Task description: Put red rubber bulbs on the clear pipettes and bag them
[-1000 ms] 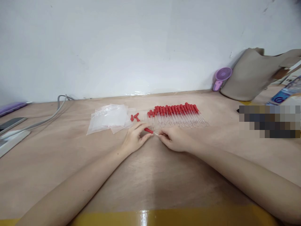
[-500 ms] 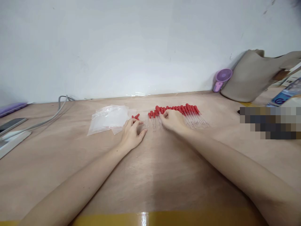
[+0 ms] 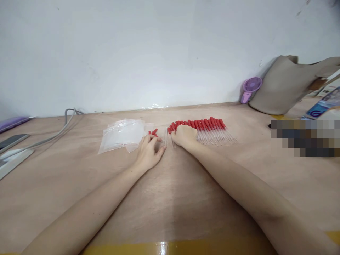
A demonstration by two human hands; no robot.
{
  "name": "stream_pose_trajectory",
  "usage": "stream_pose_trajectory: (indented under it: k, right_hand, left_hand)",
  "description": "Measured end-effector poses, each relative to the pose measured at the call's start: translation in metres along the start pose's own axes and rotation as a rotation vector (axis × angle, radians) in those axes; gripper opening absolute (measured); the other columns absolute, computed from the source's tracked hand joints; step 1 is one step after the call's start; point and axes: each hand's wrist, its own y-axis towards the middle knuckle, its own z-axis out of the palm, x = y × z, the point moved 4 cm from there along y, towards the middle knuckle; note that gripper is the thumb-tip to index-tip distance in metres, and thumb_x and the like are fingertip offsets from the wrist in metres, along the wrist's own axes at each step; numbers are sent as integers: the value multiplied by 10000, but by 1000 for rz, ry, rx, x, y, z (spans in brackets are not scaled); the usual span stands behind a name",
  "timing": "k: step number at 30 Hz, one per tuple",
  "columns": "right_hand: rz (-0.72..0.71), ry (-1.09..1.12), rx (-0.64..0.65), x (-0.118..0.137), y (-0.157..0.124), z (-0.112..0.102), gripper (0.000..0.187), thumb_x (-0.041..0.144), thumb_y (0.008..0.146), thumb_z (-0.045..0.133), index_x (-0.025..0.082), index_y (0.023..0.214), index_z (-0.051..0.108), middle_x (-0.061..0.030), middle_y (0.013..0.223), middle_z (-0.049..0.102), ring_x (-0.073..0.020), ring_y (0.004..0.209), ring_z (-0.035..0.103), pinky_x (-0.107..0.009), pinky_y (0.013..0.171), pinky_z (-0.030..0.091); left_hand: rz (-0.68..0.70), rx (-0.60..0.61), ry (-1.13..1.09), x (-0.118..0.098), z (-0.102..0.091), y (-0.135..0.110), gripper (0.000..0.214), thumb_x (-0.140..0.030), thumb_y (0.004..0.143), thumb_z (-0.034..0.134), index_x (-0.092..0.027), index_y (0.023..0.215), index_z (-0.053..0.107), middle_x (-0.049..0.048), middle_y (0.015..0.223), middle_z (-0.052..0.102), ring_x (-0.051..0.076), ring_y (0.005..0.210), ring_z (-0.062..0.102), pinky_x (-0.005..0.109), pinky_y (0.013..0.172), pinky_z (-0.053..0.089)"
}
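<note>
A row of glass droppers with red rubber bulbs (image 3: 209,129) lies on the wooden table (image 3: 170,198). My right hand (image 3: 185,136) rests over the left end of that row, its fingers curled and hidden among the droppers. My left hand (image 3: 148,152) lies on the table just left of it, fingers loosely bent, fingertips near a few loose red bulbs (image 3: 153,132). A stack of clear plastic bags (image 3: 122,134) sits to the left of the bulbs.
A grey cable (image 3: 61,129) and a phone (image 3: 12,141) lie at the far left. A purple hand fan (image 3: 249,88) and a beige bag (image 3: 287,85) stand against the white wall at the right, next to a blue packet (image 3: 321,106).
A second ago both hands held one dropper in front of the row. The right hand has moved up onto the row's left end; the left hand now lies by the loose bulbs.
</note>
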Motion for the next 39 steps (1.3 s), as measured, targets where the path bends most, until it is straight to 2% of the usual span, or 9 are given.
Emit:
stream_pose_trajectory:
  k: [8,12,21,24,29,32,34,39]
  right_hand:
    - [-43,-25,-5,3,-4,-2,306,372,804,442,159,850,655,-131,857,664,-253,822,621,-335,654,440]
    - [-109,-35,-36,14,-9,-6,320,376,832,406,173,882,648,-109,841,665,-240,817,622,-327,657,440]
    - [-78,-15,192,42,-4,3,263,304,769,522,154,932,664,-131,940,665,-215,895,618,-279,689,444]
    - [-76,-13,221,47,0,5,269,321,763,536,160,932,670,-139,953,663,-224,901,618,-288,691,445]
    - [-65,-1,223,49,2,4,287,337,768,519,173,953,665,-138,962,662,-227,903,616,-286,678,439]
    - [-77,5,173,43,-3,-1,293,344,786,469,175,932,659,-128,928,664,-224,871,617,-283,649,423]
    - [-112,1,85,34,-12,-6,289,340,794,434,178,897,650,-107,867,669,-220,820,618,-279,612,398]
    - [-351,5,-164,-5,-46,-19,264,331,839,384,174,820,596,-39,782,658,-161,679,587,-271,576,300]
  left_hand:
    - [-3,8,9,-1,0,0,227,-321,763,589,-181,941,589,73,967,527,231,958,487,382,862,419]
    - [0,14,8,0,0,0,226,-324,766,587,-178,939,590,73,964,528,234,953,492,382,854,422]
    - [-36,8,12,-2,-2,0,168,-293,776,572,-186,905,583,69,958,535,235,938,496,388,833,411]
    - [-81,-34,72,0,-7,2,141,-269,785,549,-199,903,580,69,954,549,250,941,484,397,812,395]
    - [-158,-140,261,15,-10,13,157,-301,820,489,-205,880,598,87,921,559,277,930,468,406,764,358]
    - [-169,-168,338,23,-6,22,199,-323,822,480,-201,900,617,105,944,562,291,949,462,417,769,337]
    - [-176,-170,369,26,-2,28,233,-335,825,471,-193,919,629,115,963,567,297,956,460,424,775,330]
    - [-235,-167,367,33,6,38,299,-389,820,460,-178,881,664,127,961,568,313,954,454,449,781,326]
